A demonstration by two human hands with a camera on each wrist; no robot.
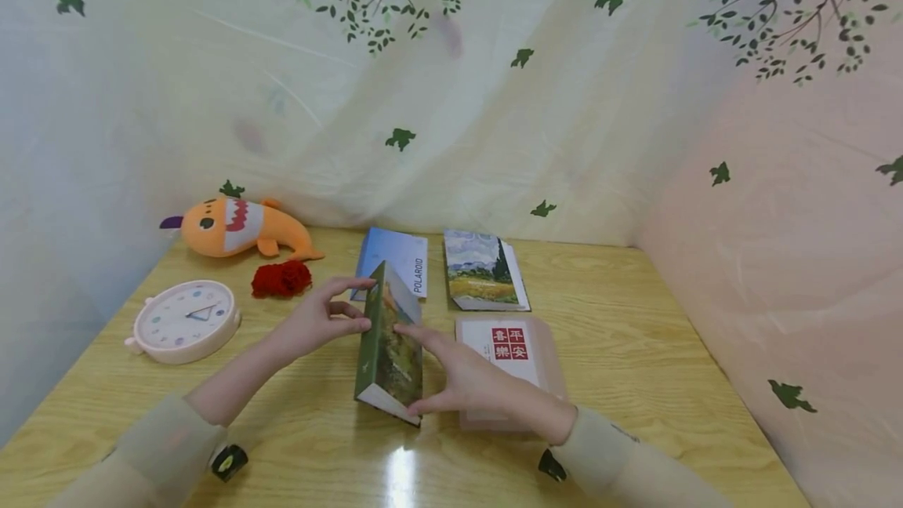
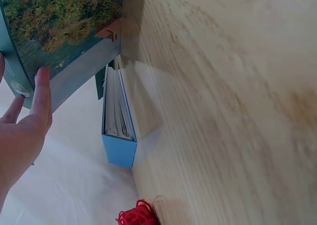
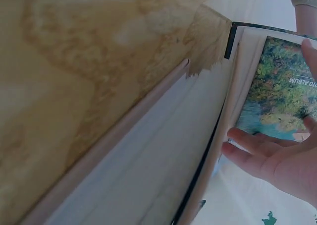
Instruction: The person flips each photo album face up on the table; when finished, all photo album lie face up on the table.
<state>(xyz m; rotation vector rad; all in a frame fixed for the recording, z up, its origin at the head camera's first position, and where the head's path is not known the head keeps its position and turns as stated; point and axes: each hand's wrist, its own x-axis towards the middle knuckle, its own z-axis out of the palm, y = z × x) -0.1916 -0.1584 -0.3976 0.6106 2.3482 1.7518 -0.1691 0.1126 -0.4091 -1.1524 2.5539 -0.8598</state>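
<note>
A photo album (image 1: 398, 359) with a green spine and a painted landscape cover stands tilted on edge above the table's middle. My left hand (image 1: 317, 320) holds it by the spine side, thumb and fingers apart along it. In the left wrist view, that hand's fingertips touch the cover and spine. From the other side, my right hand (image 1: 469, 375) grips the album, its fingers on the painted cover and its thumb near the lower corner. The right wrist view shows this hand (image 3: 282, 160) spread across the cover; some fingertips are hidden.
Behind the album lies a blue POLAROID album (image 1: 398, 253). A landscape-covered album (image 1: 487, 273) and a pale pink album (image 1: 550, 351) with red characters lie to the right. On the left are a pink clock (image 1: 186, 320), red yarn (image 1: 281, 279) and an orange shark plush (image 1: 243, 227).
</note>
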